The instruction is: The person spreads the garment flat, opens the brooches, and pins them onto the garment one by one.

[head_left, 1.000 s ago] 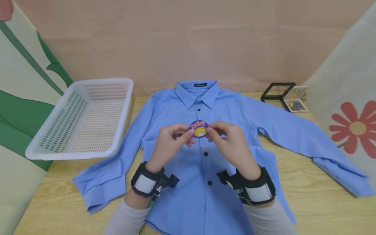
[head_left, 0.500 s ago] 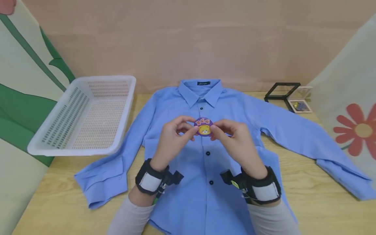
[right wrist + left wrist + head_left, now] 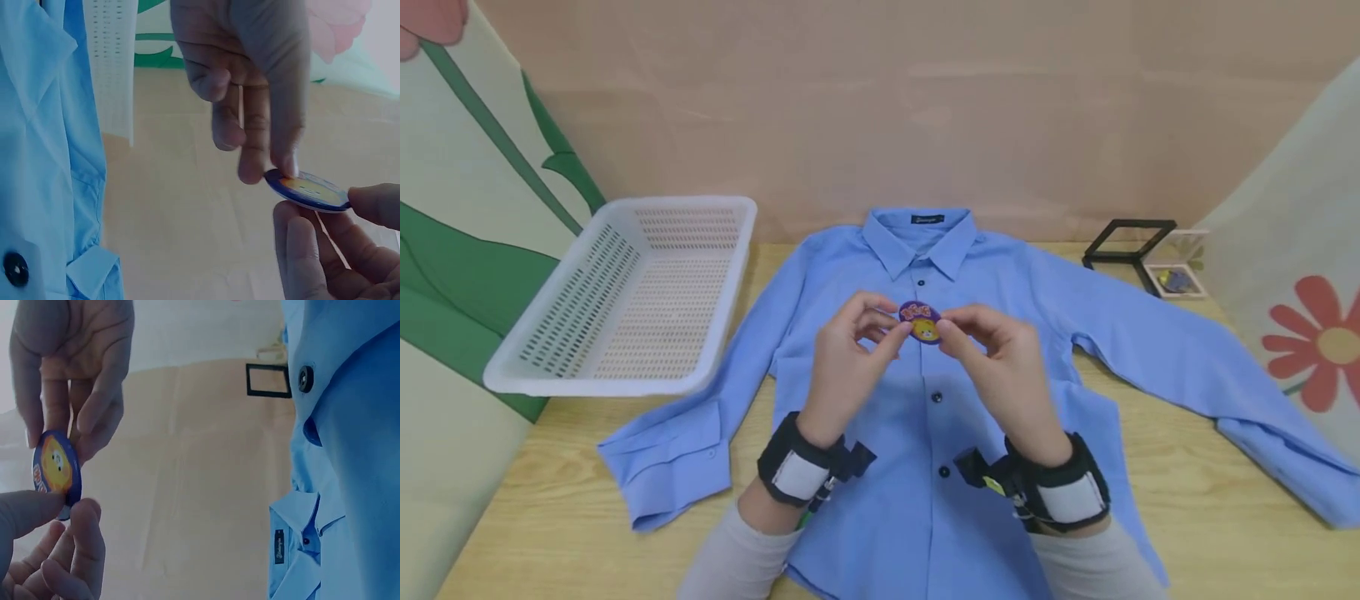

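A round purple button badge (image 3: 921, 322) with a yellow cartoon animal face is held up between both hands, over the upper front of a blue buttoned shirt (image 3: 865, 433) laid out flat. My left hand (image 3: 853, 354) pinches the badge's left edge between thumb and fingers. On the opposite edge, the thumb and fingers of my right hand (image 3: 1003, 358) pinch it too. The left wrist view shows the badge (image 3: 56, 462) with its printed face visible, its rim between the fingertips. From the right wrist, the badge (image 3: 309, 190) appears nearly edge-on, its back mostly hidden.
At the left stands a white perforated plastic basket (image 3: 722, 317), close by the shirt's left sleeve. A black frame (image 3: 1129, 242) and a small open case (image 3: 1178, 282) with something dark and yellow inside sit at the back right of the wooden table (image 3: 550, 508).
Both hands keep their pinch on the badge, whose printed face has tilted and turned slightly. The whole scene has shifted a little rightward in the head view.
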The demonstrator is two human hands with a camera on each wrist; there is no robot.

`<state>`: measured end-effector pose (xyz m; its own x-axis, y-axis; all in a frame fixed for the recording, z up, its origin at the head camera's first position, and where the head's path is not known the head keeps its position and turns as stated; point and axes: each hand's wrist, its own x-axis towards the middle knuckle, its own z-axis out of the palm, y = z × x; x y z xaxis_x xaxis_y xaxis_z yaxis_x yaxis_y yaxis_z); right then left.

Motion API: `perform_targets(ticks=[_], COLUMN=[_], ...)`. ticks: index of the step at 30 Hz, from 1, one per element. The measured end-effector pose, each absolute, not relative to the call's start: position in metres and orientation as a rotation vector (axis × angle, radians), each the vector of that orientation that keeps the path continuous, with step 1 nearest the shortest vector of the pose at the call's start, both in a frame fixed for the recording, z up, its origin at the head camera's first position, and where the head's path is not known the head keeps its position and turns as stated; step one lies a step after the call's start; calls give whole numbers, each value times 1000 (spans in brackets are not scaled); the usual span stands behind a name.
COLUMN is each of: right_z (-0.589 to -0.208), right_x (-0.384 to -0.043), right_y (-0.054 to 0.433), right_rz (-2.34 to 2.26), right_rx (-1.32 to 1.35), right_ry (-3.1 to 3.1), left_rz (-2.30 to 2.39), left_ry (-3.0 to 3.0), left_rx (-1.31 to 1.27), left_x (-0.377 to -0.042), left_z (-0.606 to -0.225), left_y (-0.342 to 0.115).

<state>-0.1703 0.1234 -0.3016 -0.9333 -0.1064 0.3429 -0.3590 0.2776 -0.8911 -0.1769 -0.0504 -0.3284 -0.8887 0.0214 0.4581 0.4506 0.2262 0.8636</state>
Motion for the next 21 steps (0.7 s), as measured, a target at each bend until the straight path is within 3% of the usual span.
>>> perform_targets(ticks=[21], right_z=[-322], right_x=[-165], right_y=[99], right_rz=[1660], right_rx=[553], right_ry=[-1999], left_rz=[-1700], left_ry=[-2180], left_rx=[-468], left_x=[-166], left_z=[-324], left_y=[-40])
